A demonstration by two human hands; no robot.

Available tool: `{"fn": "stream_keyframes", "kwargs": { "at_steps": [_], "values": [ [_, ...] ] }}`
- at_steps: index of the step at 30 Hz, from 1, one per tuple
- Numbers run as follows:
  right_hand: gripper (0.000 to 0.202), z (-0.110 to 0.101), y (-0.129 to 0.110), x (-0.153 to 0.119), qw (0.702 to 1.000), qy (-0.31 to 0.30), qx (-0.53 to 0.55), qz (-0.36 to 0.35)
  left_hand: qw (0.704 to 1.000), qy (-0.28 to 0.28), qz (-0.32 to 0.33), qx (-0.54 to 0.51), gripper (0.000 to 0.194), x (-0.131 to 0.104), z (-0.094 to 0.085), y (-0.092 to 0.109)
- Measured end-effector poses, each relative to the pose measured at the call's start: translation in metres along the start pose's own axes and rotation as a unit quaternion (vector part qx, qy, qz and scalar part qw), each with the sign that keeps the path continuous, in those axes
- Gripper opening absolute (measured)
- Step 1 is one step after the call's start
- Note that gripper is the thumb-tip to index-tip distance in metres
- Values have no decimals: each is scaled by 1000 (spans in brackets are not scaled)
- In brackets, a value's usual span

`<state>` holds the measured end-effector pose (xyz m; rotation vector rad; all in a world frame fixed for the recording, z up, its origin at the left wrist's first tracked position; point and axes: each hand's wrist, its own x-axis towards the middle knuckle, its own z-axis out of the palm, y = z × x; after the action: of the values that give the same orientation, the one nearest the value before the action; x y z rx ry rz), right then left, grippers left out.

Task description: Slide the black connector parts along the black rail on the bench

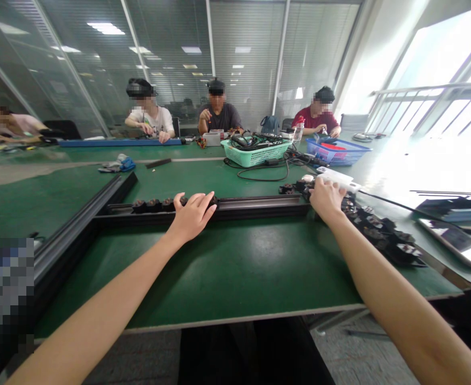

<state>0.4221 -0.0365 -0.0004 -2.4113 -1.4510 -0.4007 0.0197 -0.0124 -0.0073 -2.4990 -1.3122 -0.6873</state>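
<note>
A long black rail (259, 206) lies across the green table, with several small black round parts (153, 205) lined up in its channel on the left. My left hand (193, 214) rests over the right end of that row, fingers spread and bent, its fingertips at the parts. At the rail's right end, my right hand (326, 198) reaches to a pile of black parts (373, 227); its fingers are bent downward, and whatever is under them is hidden. A second black rail (78, 219) runs diagonally at the left and meets the first.
Beyond the rail stand a green basket (255, 156) of cables and a blue basket (339, 155). Gloves (118, 163) and a dark strip (159, 163) lie at the back left. A white power strip (337, 179) and tablet (457, 241) are at the right. Several people sit opposite.
</note>
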Motion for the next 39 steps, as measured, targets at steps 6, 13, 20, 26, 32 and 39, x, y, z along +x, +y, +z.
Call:
{"fn": "stream_keyframes", "kwargs": {
  "at_steps": [6,13,20,26,32,39],
  "values": [
    [40,5,0,2,999,13,19,-37,1000,0,1,0,55,0,0,-1],
    [43,18,0,6,992,31,49,-111,1000,1,4,-1,54,0,0,-1],
    [48,22,-2,8,981,58,-9,-184,1000,2,4,3,54,0,0,-1],
    [49,21,-10,7,969,46,16,-242,1000,1,5,-6,55,-1,0,-1],
    [45,10,-23,-4,964,50,36,-259,1000,0,7,-8,54,-1,-1,-1],
    [41,1,-58,-36,927,59,107,-356,1000,-3,4,-14,57,-1,-3,2]
  ]
}}
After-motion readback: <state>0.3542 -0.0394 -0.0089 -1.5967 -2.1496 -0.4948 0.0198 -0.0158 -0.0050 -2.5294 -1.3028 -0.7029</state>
